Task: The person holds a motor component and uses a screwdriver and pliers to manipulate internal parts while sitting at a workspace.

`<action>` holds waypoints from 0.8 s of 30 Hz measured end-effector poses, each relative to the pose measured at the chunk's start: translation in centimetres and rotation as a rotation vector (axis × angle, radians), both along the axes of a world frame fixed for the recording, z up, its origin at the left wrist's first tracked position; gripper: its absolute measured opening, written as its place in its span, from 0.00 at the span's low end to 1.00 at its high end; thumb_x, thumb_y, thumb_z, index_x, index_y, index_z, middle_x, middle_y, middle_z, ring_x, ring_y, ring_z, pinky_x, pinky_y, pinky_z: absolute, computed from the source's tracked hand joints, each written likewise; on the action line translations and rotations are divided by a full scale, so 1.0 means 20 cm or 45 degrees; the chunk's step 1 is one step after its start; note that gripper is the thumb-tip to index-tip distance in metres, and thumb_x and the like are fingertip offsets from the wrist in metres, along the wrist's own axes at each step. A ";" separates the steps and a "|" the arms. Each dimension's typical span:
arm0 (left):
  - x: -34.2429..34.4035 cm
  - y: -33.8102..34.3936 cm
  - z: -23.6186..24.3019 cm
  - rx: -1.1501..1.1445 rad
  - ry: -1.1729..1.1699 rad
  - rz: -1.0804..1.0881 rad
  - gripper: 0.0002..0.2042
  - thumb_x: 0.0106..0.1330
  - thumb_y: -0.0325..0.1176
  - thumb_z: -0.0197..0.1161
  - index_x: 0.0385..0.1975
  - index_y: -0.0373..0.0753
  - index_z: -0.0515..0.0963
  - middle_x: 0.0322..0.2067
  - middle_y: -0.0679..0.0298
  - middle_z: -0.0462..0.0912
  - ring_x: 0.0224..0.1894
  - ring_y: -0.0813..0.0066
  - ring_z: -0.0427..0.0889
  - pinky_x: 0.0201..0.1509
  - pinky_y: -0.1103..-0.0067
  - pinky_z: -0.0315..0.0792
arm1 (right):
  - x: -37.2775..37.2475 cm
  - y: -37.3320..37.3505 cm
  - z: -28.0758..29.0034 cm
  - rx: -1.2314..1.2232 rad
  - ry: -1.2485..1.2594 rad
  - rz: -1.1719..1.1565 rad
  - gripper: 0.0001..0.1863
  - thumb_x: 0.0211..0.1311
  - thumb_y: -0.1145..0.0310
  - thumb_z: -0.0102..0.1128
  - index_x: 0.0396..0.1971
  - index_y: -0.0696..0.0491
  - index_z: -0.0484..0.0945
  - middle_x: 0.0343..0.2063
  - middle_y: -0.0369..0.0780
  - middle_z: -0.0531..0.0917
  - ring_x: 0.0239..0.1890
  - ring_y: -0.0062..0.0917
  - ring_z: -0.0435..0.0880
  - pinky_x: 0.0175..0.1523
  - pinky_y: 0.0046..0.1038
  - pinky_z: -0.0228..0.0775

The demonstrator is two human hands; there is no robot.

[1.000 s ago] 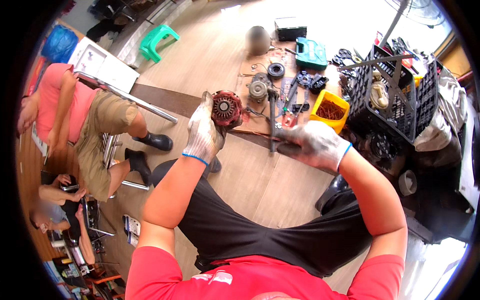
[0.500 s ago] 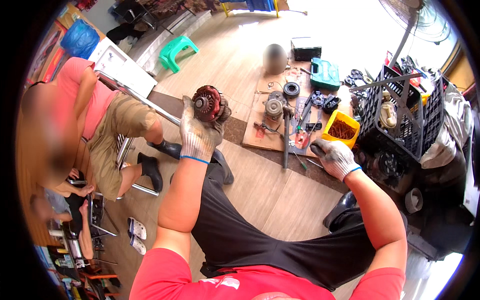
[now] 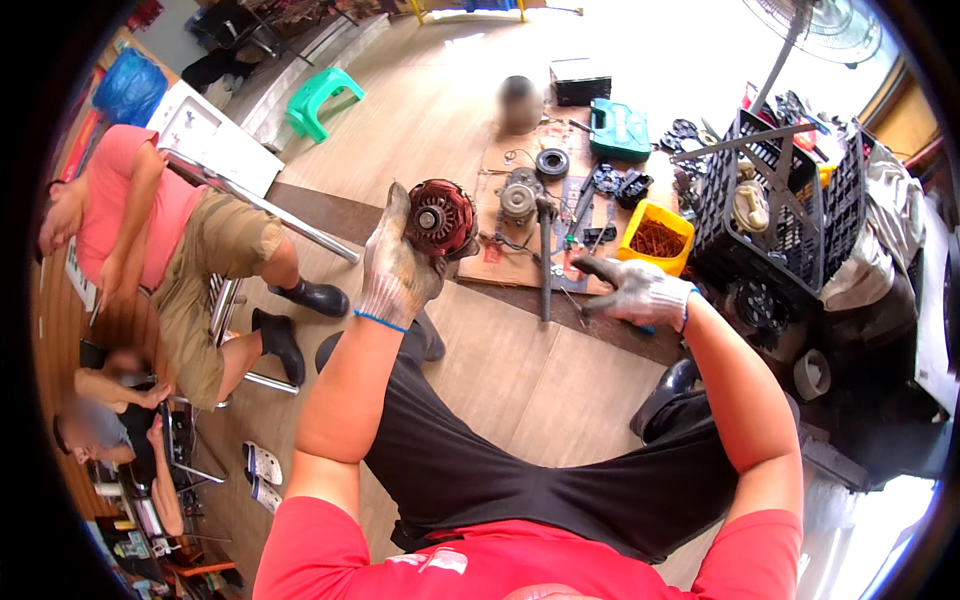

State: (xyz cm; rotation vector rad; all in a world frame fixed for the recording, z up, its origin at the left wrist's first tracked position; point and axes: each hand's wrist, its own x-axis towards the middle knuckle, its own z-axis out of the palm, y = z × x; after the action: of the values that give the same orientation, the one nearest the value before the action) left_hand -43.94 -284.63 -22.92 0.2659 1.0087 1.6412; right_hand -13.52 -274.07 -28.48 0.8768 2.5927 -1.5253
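Observation:
In my left hand [image 3: 398, 262], gloved in dirty white knit, is a round motor part [image 3: 441, 218] with reddish-brown windings and a metal shaft end at its centre. The fingers wrap its left and lower sides, and its face is turned up toward me. My right hand [image 3: 645, 293], in a matching glove, hovers near the front edge of the cardboard with index finger and thumb stretched apart and nothing visible between them. Just beyond it stands a yellow tub [image 3: 656, 240] of rusty-brown screws or nails. A small blue thing [image 3: 648, 329] shows partly beneath that hand.
On the cardboard [image 3: 485, 262] lie a grey motor housing [image 3: 519, 203], a black ring [image 3: 552, 163], a long dark bar [image 3: 546, 265] and a teal tool case [image 3: 620, 130]. Black crates [image 3: 770, 210] stand right. A seated person [image 3: 130, 210] and a green stool [image 3: 322, 103] are left.
My right hand has gone from curled fingers to stretched index finger and thumb. In my left hand the motor part has turned slightly, showing more of its face. The view has shifted a little.

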 end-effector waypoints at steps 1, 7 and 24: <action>0.03 0.00 0.01 -0.024 -0.009 0.035 0.29 0.75 0.60 0.48 0.52 0.35 0.75 0.43 0.53 0.85 0.41 0.56 0.88 0.38 0.61 0.86 | -0.03 -0.01 0.07 -0.131 0.016 -0.055 0.36 0.60 0.59 0.68 0.68 0.48 0.67 0.46 0.46 0.83 0.32 0.26 0.81 0.35 0.28 0.74; 0.18 0.05 -0.07 -0.010 -0.001 -0.161 0.25 0.73 0.54 0.56 0.52 0.35 0.74 0.44 0.51 0.85 0.41 0.55 0.88 0.42 0.58 0.86 | -0.14 -0.01 0.01 0.060 0.366 -0.107 0.43 0.58 0.60 0.72 0.72 0.53 0.61 0.60 0.51 0.78 0.55 0.27 0.81 0.53 0.25 0.76; 0.17 0.01 -0.08 -0.104 -0.024 -0.077 0.30 0.72 0.60 0.53 0.52 0.33 0.75 0.42 0.49 0.85 0.37 0.53 0.87 0.37 0.63 0.84 | -0.29 -0.05 -0.04 0.592 0.398 -0.153 0.12 0.72 0.60 0.56 0.47 0.48 0.82 0.28 0.50 0.84 0.31 0.47 0.85 0.33 0.41 0.75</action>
State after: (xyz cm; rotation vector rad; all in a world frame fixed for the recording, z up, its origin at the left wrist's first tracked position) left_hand -40.60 -284.45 -24.61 0.2237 1.0406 1.5418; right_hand -19.41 -275.04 -29.24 0.8914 3.2598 -1.1756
